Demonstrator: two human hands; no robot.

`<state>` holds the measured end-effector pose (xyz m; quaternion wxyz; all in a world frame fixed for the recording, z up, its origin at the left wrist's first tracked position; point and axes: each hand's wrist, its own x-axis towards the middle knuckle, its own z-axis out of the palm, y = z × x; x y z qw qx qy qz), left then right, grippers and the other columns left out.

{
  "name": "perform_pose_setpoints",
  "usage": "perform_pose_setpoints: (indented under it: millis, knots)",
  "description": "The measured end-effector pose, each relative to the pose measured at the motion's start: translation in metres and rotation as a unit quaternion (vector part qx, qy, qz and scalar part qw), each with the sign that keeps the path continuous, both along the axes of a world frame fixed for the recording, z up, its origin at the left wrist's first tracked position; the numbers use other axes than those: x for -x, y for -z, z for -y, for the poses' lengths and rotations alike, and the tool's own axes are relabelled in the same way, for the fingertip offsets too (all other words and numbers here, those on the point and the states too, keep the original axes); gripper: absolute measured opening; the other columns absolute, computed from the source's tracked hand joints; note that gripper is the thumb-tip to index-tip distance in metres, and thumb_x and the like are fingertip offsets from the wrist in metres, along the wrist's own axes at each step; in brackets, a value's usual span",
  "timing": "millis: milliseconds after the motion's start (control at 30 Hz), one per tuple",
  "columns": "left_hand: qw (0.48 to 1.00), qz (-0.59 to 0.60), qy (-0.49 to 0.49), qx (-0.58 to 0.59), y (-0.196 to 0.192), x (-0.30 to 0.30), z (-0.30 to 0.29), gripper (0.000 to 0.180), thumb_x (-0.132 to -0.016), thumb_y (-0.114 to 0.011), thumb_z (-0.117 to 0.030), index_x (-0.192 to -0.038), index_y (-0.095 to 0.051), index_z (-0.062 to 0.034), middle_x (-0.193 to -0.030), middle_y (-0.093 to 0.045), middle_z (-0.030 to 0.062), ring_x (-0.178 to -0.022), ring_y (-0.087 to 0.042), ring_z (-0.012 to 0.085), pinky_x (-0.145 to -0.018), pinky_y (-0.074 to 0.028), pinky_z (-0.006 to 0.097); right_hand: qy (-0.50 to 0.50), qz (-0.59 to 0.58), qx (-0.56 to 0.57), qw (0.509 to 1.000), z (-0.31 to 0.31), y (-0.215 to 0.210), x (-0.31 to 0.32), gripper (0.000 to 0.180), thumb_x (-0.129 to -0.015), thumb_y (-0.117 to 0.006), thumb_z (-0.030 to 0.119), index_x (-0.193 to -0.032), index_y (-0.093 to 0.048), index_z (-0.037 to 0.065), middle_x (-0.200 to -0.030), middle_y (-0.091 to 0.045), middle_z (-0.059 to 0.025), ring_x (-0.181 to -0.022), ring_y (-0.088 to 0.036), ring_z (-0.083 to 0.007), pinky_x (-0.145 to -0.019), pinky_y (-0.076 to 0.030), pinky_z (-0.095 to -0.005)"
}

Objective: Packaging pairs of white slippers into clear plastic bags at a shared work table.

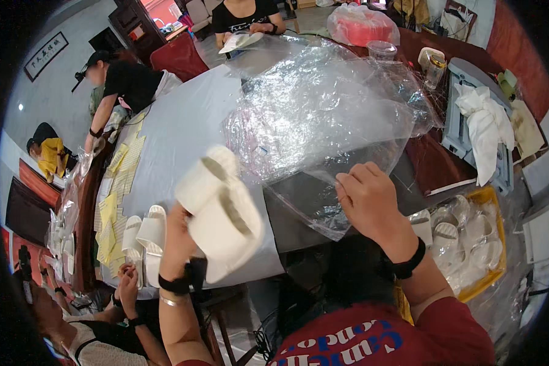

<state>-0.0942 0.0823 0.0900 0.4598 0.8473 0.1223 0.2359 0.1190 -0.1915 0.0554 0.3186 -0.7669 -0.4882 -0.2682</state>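
Holding a pair of cream slippers in the left hand, about 8 o'clock from mid-view; slippers raised over the near part of the counter, slightly blurred. Left fingers wrapped on the pair, partly hidden behind it. Right hand at 3 o'clock, fingers drawn narrow on an edge of clear plastic film, which spreads crumpled and shiny toward 12 and 1.

Surface: counter dark where bare; smooth pale grey sheet over it from 8 round to 11. Yellowish papers along the 9 o'clock edge, some overlapping. More pale slippers between 8 and 9, near the left hand. At 1, a clear tub and a pink-red bundle in thin plastic; at 2, a jar. White cloth draped over a blue-grey frame between 2 and 3. Toward 4, beside the counter, a yellow crate with pale slippers in clear wrapping.

Room: pale wall with a framed sign at 10, red chair at 11. Person in black leaning in at 10; another at 12, handling a white slipper; yellow top at 9; a co-worker at 8, hands together
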Motion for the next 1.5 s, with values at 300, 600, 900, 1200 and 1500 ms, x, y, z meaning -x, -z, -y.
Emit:
perform_pose_setpoints:
  millis: [300,600,900,1200,1500]
  knots:
    - [0.98,-0.023,0.073,-0.185,0.038,-0.014,0.048,0.042,-0.075,-0.075,-0.011,-0.115,-0.064,-0.0042,-0.109,-0.066,0.0181,-0.098,-0.063,0.0384,-0.084,-0.051,0.039,-0.067,0.019,0.051,0.996,-0.014,0.0,0.039,0.011,-0.071,-0.066,0.015,-0.074,-0.058,0.008,-0.073,-0.052,-0.0068,-0.073,-0.055,-0.0266,-0.062,-0.044,-0.0405]
    - [0.969,0.039,-0.017,-0.245,0.065,-0.041,0.054,0.03,-0.069,-0.067,-0.001,-0.098,-0.064,0.0013,-0.078,-0.06,0.0202,-0.073,-0.056,0.0418,-0.062,-0.043,0.049,-0.132,0.042,0.086,0.987,-0.017,0.006,0.063,0.015,-0.07,-0.067,0.013,-0.083,-0.059,0.009,-0.075,-0.052,-0.0046,-0.075,-0.054,-0.0242,-0.067,-0.042,-0.0366]
    - [0.967,0.038,-0.045,-0.247,0.072,-0.087,0.078,0.028,-0.07,-0.065,-0.002,-0.097,-0.061,0.0042,-0.083,-0.062,0.025,-0.081,-0.059,0.044,-0.071,-0.046,0.051,-0.215,0.028,0.054,0.975,-0.02,0.002,0.103,0.019,-0.075,-0.062,0.016,-0.091,-0.062,0.006,-0.078,-0.054,-0.0048,-0.078,-0.055,-0.0234,-0.07,-0.042,-0.0372]
    - [0.948,-0.187,-0.099,-0.239,0.088,-0.128,0.077,0.039,-0.078,-0.07,-0.011,-0.114,-0.061,0.002,-0.105,-0.063,0.0255,-0.088,-0.062,0.0423,-0.074,-0.051,0.046,-0.357,0.005,0.082,0.93,0.002,0.009,0.147,0.022,-0.078,-0.06,0.02,-0.093,-0.062,0.004,-0.08,-0.051,-0.0048,-0.078,-0.05,-0.0218,-0.072,-0.042,-0.0364]
    - [0.987,-0.125,0.055,-0.088,0.05,-0.01,0.061,0.044,-0.084,-0.07,-0.019,-0.121,-0.057,0.0006,-0.116,-0.06,0.0227,-0.108,-0.057,0.0383,-0.093,-0.046,0.041,-0.214,-0.018,0.147,0.966,-0.003,-0.018,0.032,0.042,-0.077,-0.072,0.029,-0.108,-0.062,0.003,-0.105,-0.061,-0.0162,-0.104,-0.056,-0.0365,-0.092,-0.045,-0.0459]
